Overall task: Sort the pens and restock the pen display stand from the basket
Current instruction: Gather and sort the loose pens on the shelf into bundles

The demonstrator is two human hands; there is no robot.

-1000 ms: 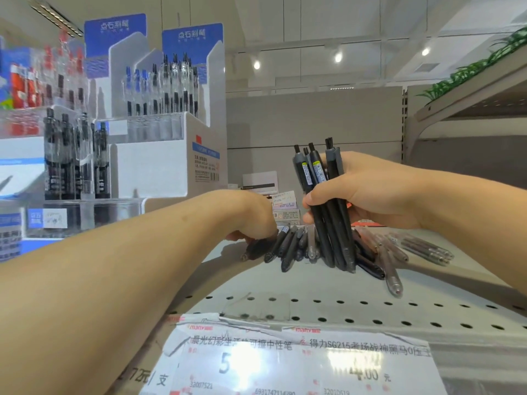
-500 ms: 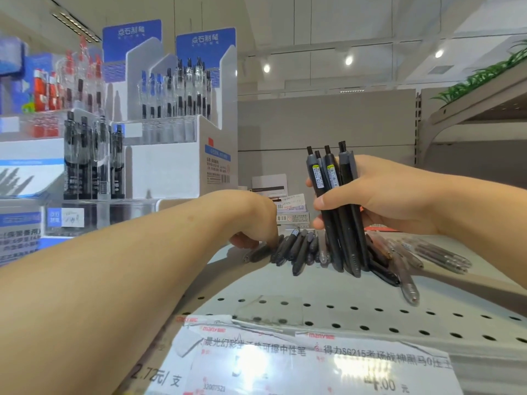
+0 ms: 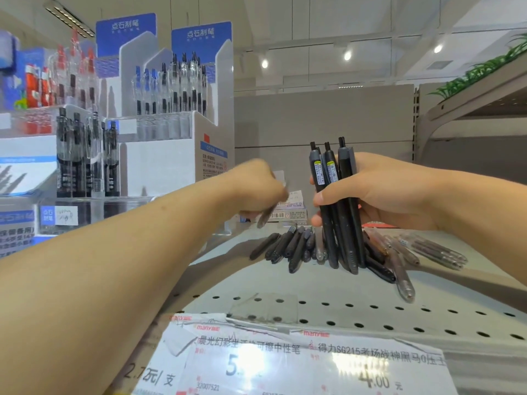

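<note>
Bundle [image 3: 336, 201]: black pens, upright, right of centre; tips resting among the loose pens below. Right hand [image 3: 379, 195] wraps it, thumb across the front, fingers curled behind.

Loose pens [image 3: 291, 246]: dark, fanned flat on the shelf [image 3: 285, 283] just under the bundle; clearer, brownish ones [image 3: 427, 249] spread to the right.

Single pen [image 3: 266, 215]: blurred, slanting down from the left hand [image 3: 256, 186], centre of frame, above the loose pens. Fingers curled about its upper end; grip detail smeared.

Display stand [image 3: 159, 155]: white, blue header, upper left; clear-bodied pens standing in tiers. Further racks beside it at the left edge.

Price labels [image 3: 299, 363]: along the shelf edge, bottom centre.

Small boxes [image 3: 291, 209]: between the hands, at the shelf's back.
</note>
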